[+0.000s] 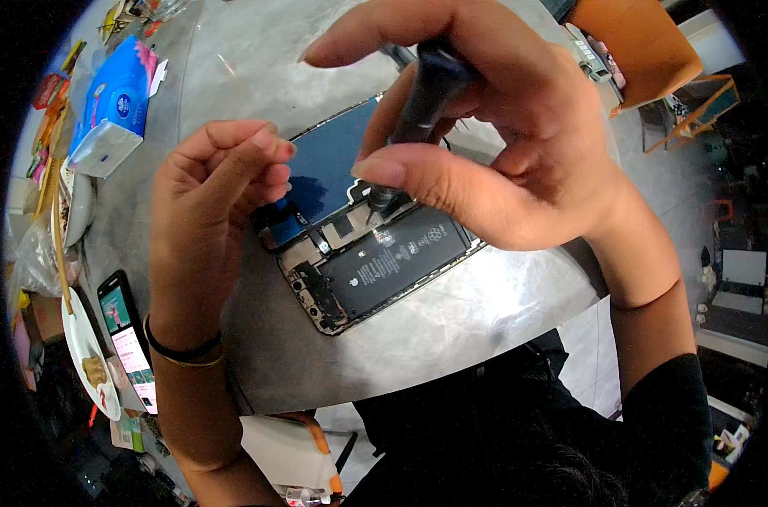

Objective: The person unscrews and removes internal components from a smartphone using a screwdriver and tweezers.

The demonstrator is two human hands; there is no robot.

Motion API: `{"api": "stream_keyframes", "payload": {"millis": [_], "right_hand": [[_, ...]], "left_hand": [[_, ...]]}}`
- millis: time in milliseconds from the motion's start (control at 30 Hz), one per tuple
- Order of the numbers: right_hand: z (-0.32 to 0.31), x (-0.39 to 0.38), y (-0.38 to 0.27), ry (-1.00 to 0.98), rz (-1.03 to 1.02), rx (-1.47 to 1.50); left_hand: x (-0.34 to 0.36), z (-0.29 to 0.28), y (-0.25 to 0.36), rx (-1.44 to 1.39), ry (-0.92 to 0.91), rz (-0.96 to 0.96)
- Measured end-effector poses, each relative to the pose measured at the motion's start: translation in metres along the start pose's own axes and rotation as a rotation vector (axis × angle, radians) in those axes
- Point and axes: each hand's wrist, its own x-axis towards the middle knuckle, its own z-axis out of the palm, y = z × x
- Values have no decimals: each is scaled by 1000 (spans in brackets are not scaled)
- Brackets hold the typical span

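Grips a black screwdriver in the right hand, pointed down at the opened phone lying beneath on the table. Holds the left hand, fingertips together, by the phone's left side.

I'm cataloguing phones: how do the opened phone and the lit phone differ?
The opened phone bares its battery; the lit phone looks whole and glows. The opened phone slants up rightward; the lit phone slants up leftward. The opened phone lies under the right hand; the lit phone, left of the left hand. Both are oblong.
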Motion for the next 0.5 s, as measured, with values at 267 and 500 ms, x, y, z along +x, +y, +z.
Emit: {"api": "stream_keyframes", "payload": {"millis": [267,500], "right_hand": [[4,0,2,-17,-137,-51],[8,-2,4,7,-182,-103]], "left_hand": [[2,0,-1,9,-16,2],[1,-1,1,21,-26,9]]}}
